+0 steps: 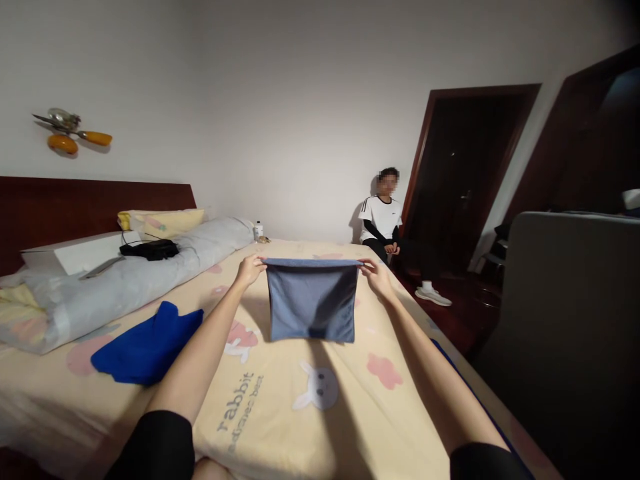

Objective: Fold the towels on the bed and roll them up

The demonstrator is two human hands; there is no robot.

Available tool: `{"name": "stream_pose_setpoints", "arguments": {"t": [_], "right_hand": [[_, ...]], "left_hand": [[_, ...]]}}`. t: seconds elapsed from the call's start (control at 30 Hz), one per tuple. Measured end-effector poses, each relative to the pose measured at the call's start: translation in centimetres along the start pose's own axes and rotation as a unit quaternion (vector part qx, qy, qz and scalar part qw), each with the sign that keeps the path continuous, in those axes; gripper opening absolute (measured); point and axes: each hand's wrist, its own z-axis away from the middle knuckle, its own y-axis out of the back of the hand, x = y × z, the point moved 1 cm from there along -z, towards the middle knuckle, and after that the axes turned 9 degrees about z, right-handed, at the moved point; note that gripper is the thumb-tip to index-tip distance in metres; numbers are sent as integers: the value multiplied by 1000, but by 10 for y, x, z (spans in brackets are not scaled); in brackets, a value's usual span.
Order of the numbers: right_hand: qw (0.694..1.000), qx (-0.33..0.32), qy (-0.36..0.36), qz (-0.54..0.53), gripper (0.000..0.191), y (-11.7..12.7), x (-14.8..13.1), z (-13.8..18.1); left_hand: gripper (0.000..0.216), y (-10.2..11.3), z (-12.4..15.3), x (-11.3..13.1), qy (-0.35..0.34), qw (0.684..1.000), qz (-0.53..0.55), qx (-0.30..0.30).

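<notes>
A grey-blue cloth [311, 300] hangs folded in the air above the bed, stretched flat between both my hands. My left hand [249, 269] pinches its top left corner. My right hand [376, 275] pinches its top right corner. Both arms reach out straight over the pale yellow bed sheet [310, 427] with rabbit prints. The cloth's lower edge hangs just above the sheet. A bright blue cloth [146, 347] lies crumpled on the sheet to the left of my left arm.
A rolled grey duvet [130, 280] with a black item [150, 249] and a white box [75, 253] on it lies along the left side. Another person [385, 223] sits beyond the bed's far corner by a dark door. A grey panel [565, 333] stands at right.
</notes>
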Motion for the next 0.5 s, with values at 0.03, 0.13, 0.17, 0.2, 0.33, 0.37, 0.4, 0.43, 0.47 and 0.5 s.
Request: {"name": "stream_pose_setpoints", "arguments": {"t": [0.03,0.13,0.17,0.2,0.33,0.37,0.4,0.43,0.47,0.5], "right_hand": [[1000,8,15,3,46,0,1,-2],[998,27,41,25,51,4,9,9],[998,28,43,38,52,6,13,18],[998,23,42,52,52,9,19,31],[993,-53,25,106,48,19,47,107],[989,-83,19,117,47,20,53,129],[985,-113,14,127,47,21,60,152],[981,-139,7,136,46,22,67,174],[977,-158,1,143,46,22,73,195],[974,-172,-5,150,46,22,79,215]], "left_hand": [[23,-1,-2,-1,-17,1000,-6,6],[23,0,6,-11,-59,998,-29,22],[23,3,15,-18,-66,997,-40,24],[23,6,27,-26,-70,996,-53,22],[16,22,103,-65,-58,992,-113,-27],[13,25,127,-74,-53,989,-128,-44],[11,28,151,-83,-49,987,-143,-60],[9,30,174,-91,-45,984,-157,-75],[8,32,197,-98,-42,981,-170,-87],[8,34,218,-104,-41,977,-183,-96]]}}
